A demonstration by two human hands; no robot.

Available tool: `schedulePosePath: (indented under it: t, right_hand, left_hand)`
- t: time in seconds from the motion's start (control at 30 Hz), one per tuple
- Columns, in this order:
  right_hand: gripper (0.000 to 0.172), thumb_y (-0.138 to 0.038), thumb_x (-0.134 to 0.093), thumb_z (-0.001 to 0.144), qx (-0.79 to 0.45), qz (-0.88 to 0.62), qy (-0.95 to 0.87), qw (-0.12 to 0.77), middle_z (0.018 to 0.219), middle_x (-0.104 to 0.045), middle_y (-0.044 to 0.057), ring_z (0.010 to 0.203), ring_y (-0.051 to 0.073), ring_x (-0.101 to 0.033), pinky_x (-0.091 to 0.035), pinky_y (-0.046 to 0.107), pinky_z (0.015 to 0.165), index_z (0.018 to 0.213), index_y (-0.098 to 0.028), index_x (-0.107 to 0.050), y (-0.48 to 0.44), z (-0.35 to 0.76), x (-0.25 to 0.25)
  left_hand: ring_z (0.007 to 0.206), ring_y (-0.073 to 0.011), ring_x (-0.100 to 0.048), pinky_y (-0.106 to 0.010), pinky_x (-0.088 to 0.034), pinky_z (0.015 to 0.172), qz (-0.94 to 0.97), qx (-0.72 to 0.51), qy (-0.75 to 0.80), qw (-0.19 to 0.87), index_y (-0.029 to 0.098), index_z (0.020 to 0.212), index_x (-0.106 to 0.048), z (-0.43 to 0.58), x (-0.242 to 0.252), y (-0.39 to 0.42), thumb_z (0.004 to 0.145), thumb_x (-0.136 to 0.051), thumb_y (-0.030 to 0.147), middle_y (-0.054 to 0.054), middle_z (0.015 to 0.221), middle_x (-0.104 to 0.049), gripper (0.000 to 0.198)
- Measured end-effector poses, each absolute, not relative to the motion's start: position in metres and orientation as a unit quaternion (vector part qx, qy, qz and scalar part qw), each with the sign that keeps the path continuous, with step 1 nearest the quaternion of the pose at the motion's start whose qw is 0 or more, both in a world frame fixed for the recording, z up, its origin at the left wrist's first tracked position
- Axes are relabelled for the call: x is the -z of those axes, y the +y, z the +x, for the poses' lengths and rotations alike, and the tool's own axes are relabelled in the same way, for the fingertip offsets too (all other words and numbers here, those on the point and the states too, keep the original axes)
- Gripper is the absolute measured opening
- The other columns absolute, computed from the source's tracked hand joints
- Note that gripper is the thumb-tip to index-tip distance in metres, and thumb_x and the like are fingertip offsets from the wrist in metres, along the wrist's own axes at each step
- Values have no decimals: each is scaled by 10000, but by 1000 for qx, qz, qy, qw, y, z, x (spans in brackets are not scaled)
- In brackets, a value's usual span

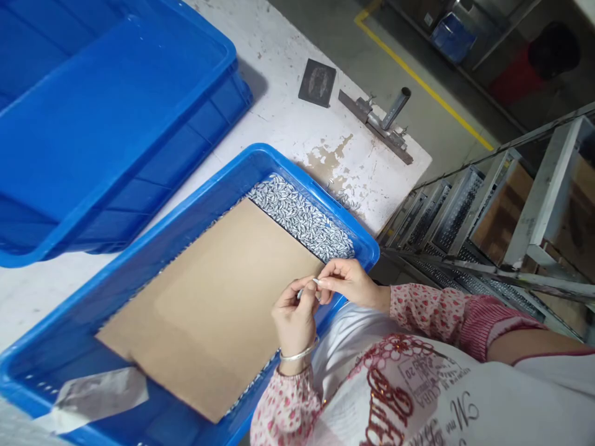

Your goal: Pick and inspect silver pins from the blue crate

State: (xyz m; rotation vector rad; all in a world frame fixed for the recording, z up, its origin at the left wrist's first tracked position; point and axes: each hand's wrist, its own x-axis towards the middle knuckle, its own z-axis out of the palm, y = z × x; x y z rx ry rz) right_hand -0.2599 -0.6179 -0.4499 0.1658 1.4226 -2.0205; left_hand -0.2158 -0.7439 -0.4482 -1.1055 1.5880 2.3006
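Observation:
My two hands meet over the near edge of a brown cardboard sheet [218,297]. The sheet lies in a shallow blue tray [260,152]. My left hand [297,316], with a bracelet at the wrist, is closed with its fingers curled around small silvery pieces, mostly hidden. Thumb and forefinger of my right hand [346,280] pinch one small silvery piece [316,281] just above the left fingertips. Many more small silvery oval pieces [297,210] lie in the tray's far right end, beside the sheet and along its edges.
A deeper blue bin [186,142] stands at upper left on the worn white table [288,124]. Near its far edge are a dark square plate [317,83] and a clamped metal bar [376,127]. A paper slip [100,396] hangs over the tray's end. Metal racking [525,204] stands right.

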Motion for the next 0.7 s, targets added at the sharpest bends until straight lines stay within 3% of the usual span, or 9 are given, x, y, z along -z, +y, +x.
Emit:
schedulePosePath:
  t: [0.17,0.3,0.4,0.5,0.6,0.7]
  right_hand:
    - [299,-379,-720,784,792,85,505,334,697,-652,-14,568,104,-623,-538,248,571,960,-156,-626,-618,-265,457]
    - [321,-361,-708,769,812,163,446,339,718,-640,-11,550,93,-601,-518,225,530,1008,-158,-635,-615,-277,466]
    - [339,-426,-728,728,817,215,401,356,716,-622,-16,541,101,-591,-494,213,463,904,-169,-594,-613,-286,467]
    - [399,-508,-738,712,818,220,398,353,725,-619,-16,537,99,-579,-459,196,428,820,-178,-543,-616,-288,466]
    - [390,-505,-743,712,827,229,356,371,739,-622,-7,608,109,-596,-493,217,517,796,-170,-562,-624,-283,468]
    - [293,-403,-744,722,833,278,282,386,709,-617,4,668,121,-598,-501,240,614,782,-159,-593,-629,-281,469]
  left_hand:
    - [573,-70,-488,-186,-433,546,-369,-821,431,61,163,888,-712,-222,447,-743,682,-773,409,11,656,-588,326]
    - [903,-143,-619,-232,-525,775,-417,-850,312,72,215,922,-727,-232,452,-749,671,-761,421,-37,977,-683,327]
    - [1184,-210,-551,-314,-489,963,-394,-863,307,79,247,982,-723,-237,447,-750,793,-624,482,-57,1211,-643,318]
    - [1299,-247,-468,-419,-416,1066,-325,-867,373,60,314,1141,-663,-236,435,-742,858,-500,568,-44,1338,-574,415]
    - [1378,-261,-365,-427,-310,1143,-225,-799,554,65,330,1277,-582,-231,425,-728,832,-575,545,-40,1451,-467,494]
    - [1418,-267,-293,-404,-235,1178,-171,-741,645,72,270,1272,-597,-230,421,-719,840,-603,473,-64,1487,-420,478]
